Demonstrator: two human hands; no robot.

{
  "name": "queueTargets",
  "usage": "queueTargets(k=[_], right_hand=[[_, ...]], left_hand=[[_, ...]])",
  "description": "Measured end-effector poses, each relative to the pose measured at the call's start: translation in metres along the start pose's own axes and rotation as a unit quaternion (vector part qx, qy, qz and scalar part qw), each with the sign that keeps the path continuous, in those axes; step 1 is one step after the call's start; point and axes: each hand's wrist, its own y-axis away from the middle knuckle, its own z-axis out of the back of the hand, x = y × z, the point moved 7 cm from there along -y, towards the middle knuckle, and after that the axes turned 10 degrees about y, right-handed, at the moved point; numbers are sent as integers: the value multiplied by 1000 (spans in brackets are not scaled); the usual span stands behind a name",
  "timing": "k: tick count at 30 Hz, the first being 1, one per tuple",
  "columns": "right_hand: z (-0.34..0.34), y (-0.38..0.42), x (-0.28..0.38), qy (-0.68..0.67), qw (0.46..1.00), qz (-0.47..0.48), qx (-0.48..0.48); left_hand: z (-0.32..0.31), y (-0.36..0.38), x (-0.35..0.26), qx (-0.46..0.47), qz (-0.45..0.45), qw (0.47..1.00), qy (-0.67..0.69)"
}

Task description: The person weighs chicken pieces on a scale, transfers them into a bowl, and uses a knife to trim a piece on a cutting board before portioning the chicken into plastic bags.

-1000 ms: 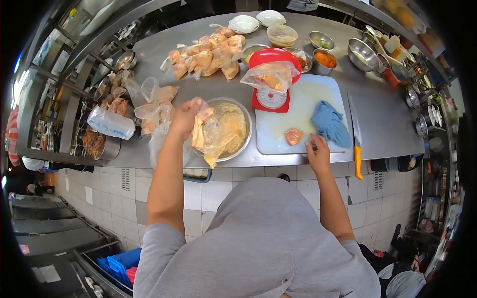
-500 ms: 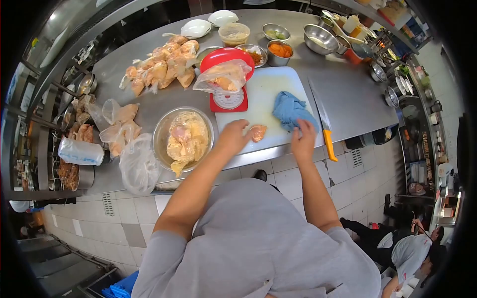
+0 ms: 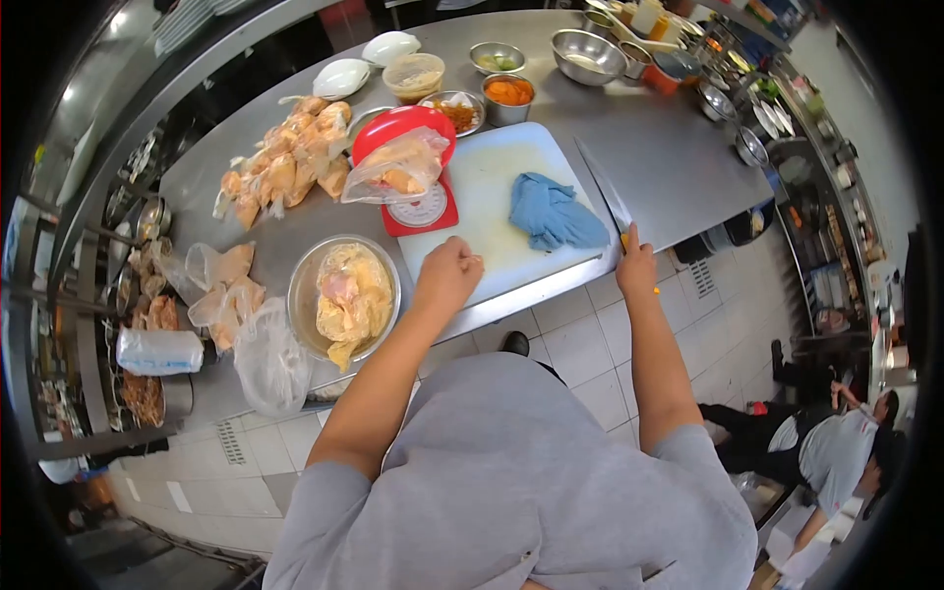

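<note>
One bowl (image 3: 307, 303) holds meat (image 3: 352, 295); right hand (image 3: 637, 269) grips knife (image 3: 602, 185); cannot tell if left hand (image 3: 449, 272) grips anything.

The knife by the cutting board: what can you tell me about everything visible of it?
The knife has a long, slim, metallic-looking blade narrowing to a point, and a yellow handle, seemingly plastic. It lies on the steel table, just right of the white cutting board, its tip pointing away from the person. The right hand covers most of the handle, leaving small yellow patches showing; how firmly it grips is hidden.
</note>
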Motion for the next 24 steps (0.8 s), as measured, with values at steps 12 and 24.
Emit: queueTargets(k=[12, 24], right_hand=[[64, 213, -7, -237, 959, 135, -81], [71, 251, 21, -242, 953, 181, 30]], left_hand=[[10, 41, 28, -2, -60, 997, -49], [-11, 12, 29, 3, -135, 977, -163]])
